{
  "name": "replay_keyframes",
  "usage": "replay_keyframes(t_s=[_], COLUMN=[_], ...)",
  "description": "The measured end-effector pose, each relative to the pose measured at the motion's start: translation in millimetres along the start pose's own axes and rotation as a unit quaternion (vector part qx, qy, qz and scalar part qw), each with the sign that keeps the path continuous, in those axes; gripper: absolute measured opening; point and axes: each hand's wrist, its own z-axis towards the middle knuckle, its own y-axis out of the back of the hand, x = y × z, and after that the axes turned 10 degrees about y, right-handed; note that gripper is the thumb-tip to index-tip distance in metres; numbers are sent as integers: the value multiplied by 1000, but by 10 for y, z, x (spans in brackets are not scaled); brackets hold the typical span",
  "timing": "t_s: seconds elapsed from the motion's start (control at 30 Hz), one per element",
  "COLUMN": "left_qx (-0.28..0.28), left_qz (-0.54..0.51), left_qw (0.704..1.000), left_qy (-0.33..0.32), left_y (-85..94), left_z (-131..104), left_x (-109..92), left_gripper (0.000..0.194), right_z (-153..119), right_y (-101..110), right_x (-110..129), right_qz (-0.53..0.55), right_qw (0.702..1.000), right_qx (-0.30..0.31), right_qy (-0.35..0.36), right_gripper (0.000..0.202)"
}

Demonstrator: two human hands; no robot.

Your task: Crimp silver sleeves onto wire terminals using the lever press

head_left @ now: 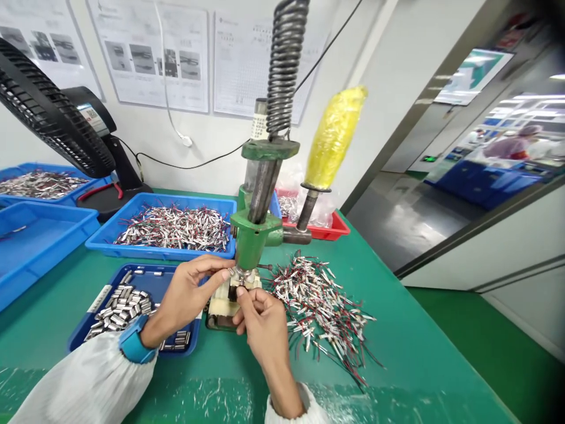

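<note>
Both hands are at the base of a green hand press (252,244) with a coil spring on top. My left hand (188,291) reaches in from the left, thumb and index finger brought together beside the press tip; what they hold is too small to make out. My right hand (267,321) is closed in a pinch at the front of the pale fixture (220,307) under the tip. Its fingers hide whatever they grip. Left of the press, a dark blue tray (194,347) holds short silver metal cylinders (126,309). To the right lies a pile of small wired parts (315,294).
Behind stand a blue bin (161,253) of wired parts, another blue bin (57,221), a black fan (48,112) and a red tray (339,227). The yellow-wrapped press lever (333,141) rises at right. The green table's (436,353) edge slants down the right side.
</note>
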Motion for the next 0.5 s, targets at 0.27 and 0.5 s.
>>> replay_keyframes(t_s=[0.27, 0.5], left_qx=[65, 0], left_qz=[78, 163], left_qw=[995, 983], left_qy=[-23, -80], left_y=[-158, -43], left_z=[81, 36], left_x=[-172, -113], left_gripper=[22, 21], right_z=[-1, 0], right_y=[-17, -25], right_x=[52, 51], right_qz=[11, -9], right_qw=[1000, 1000], right_qx=[-13, 11], right_qy=[-3, 8], right_gripper=[61, 52])
